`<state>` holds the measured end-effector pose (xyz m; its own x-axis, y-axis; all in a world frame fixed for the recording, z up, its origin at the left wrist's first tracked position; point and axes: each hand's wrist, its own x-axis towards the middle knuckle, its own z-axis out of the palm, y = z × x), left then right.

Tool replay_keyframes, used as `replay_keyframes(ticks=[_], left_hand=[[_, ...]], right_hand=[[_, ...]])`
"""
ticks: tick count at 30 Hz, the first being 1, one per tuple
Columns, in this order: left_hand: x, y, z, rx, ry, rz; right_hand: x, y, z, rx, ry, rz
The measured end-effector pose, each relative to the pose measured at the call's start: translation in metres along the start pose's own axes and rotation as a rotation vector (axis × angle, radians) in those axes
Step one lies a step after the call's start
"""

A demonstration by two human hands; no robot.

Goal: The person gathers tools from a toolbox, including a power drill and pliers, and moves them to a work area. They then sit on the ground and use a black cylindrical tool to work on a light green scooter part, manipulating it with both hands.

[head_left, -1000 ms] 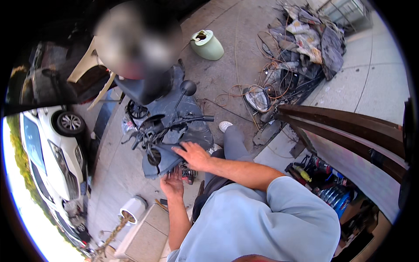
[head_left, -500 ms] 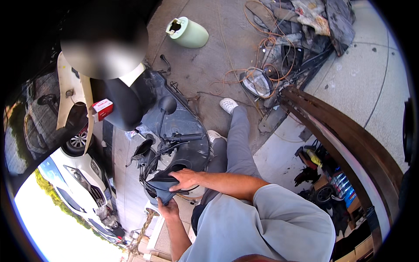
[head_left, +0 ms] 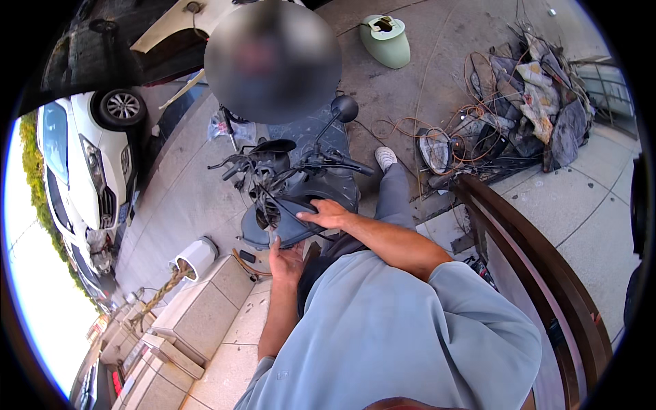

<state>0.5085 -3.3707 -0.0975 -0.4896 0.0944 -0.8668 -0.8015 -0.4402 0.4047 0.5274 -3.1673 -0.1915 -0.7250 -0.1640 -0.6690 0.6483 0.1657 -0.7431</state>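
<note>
Between the two hands, a grey front panel [head_left: 254, 234] is sitting at the nose of a dark scooter [head_left: 336, 193]. The right hand [head_left: 328, 214] is gripping its near edge, with the thumb lying on the face and the fingers curling over. The left hand [head_left: 287, 262] is turning its palm up at the bottom edge. Its thumb is touching the rim and its fingers are going partly under, so one cannot tell if it is pinching or just propping.

Just past the hands, the handlebars [head_left: 326, 162] are standing on the scooter and a round mirror [head_left: 345, 108] is sticking up. Bare wires [head_left: 263, 186] are showing behind the panel, so the front is looking only partly put together. The panel is seeming to sit near its place, but it is not looking fixed yet. No screws are showing clearly.

To the left of the left hand, a white plant pot [head_left: 198, 257] is holding a twisty trunk [head_left: 179, 273]. Far ahead of the right hand, a pale green plastic tub [head_left: 387, 46] is standing with a dark hole on top; what is inside is too dark to tell. Ahead and left of both hands, a clear plastic bag [head_left: 220, 128] is lying by the scooter, and its insides are too blurry to name.
</note>
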Motion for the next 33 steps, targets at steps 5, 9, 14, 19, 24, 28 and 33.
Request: replay_keyframes(ticks=[5, 9, 14, 19, 24, 28, 33], left_hand=[[0.001, 0.002, -0.012, -0.124, -0.188, -0.027], [0.018, -0.012, 0.017, -0.101, -0.012, 0.067], [0.016, -0.017, 0.028, -0.150, -0.042, 0.091], [0.016, -0.020, 0.045, -0.130, -0.044, 0.159], [0.004, -0.030, 0.050, -0.113, 0.061, 0.129], [0.002, -0.053, 0.045, -0.145, 0.060, 0.119], [0.001, -0.082, 0.045, -0.205, 0.045, 0.062]], right_hand=[[-0.003, -0.009, 0.002, -0.099, 0.007, 0.098], [-0.010, -0.025, -0.006, -0.055, 0.071, 0.135], [-0.005, -0.007, -0.011, -0.105, 0.152, 0.082], [-0.010, -0.020, -0.032, -0.121, 0.125, 0.068], [-0.015, -0.015, -0.038, -0.174, 0.042, 0.082], [-0.022, -0.005, -0.045, -0.177, -0.010, 0.113], [-0.035, 0.004, -0.056, -0.211, 0.070, 0.119]])
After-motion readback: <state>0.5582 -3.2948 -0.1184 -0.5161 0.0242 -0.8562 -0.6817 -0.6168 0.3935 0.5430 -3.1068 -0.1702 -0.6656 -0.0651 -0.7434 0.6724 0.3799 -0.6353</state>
